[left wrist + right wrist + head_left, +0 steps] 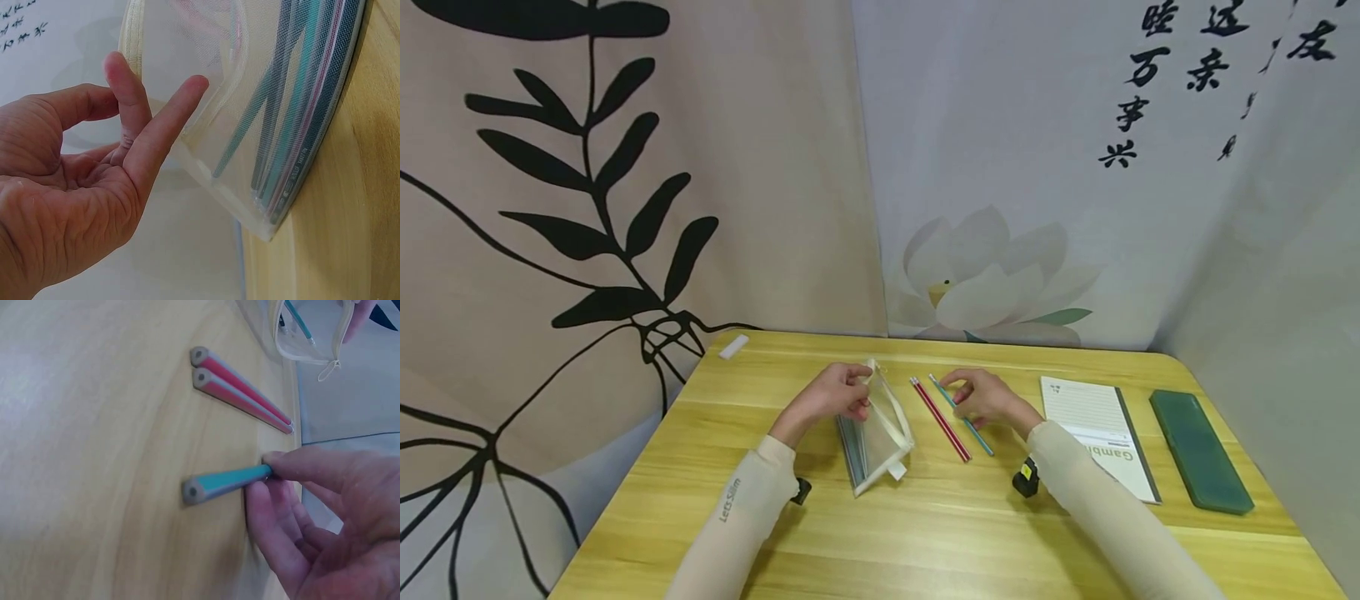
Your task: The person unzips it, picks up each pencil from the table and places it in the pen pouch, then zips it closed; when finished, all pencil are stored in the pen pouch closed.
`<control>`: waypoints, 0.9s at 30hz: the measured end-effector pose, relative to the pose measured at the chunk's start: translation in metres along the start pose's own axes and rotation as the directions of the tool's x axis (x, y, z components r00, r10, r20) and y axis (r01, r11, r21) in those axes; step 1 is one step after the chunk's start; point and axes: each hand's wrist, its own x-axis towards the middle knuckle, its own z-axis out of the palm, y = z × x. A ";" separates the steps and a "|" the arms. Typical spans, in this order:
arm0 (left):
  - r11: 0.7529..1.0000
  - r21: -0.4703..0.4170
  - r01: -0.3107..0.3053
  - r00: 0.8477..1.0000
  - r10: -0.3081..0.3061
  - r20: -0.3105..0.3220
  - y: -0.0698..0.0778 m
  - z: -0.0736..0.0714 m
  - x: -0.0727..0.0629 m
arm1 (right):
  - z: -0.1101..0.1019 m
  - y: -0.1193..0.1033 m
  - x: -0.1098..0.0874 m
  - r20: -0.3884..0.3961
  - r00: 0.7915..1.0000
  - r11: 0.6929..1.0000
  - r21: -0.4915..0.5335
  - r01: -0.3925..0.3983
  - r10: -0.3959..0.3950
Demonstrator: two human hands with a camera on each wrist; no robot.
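A whitish mesh pencil case stands on the table, its zipped mouth gaping. My left hand grips the zipper edge near the top, with two fingers stretched out beside the mesh. Through the mesh several teal, dark and reddish pencils show inside. My right hand pinches a teal pencil between thumb and fingers toward its far end; its unsharpened near end points back toward me. Left of it, two red pencils lie side by side on the table.
Right of my right hand lies a lined notepad, partly behind the sleeve. Farther right is a dark green flat case. A small white block sits at the table's back left corner. Curtains hang behind the table.
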 end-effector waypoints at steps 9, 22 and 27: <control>1.000 0.019 0.010 1.000 -0.010 -0.007 0.000 0.001 0.001 | -0.001 -0.005 0.000 0.006 1.000 1.000 0.003 -0.024 0.024; 1.000 0.018 0.013 1.000 -0.013 0.001 0.000 0.002 0.003 | -0.003 -0.004 -0.001 0.029 0.998 0.985 0.162 -0.057 0.053; 1.000 0.019 0.014 1.000 -0.014 0.005 -0.001 0.002 0.005 | -0.004 -0.007 -0.003 0.060 0.997 0.963 0.262 -0.054 0.040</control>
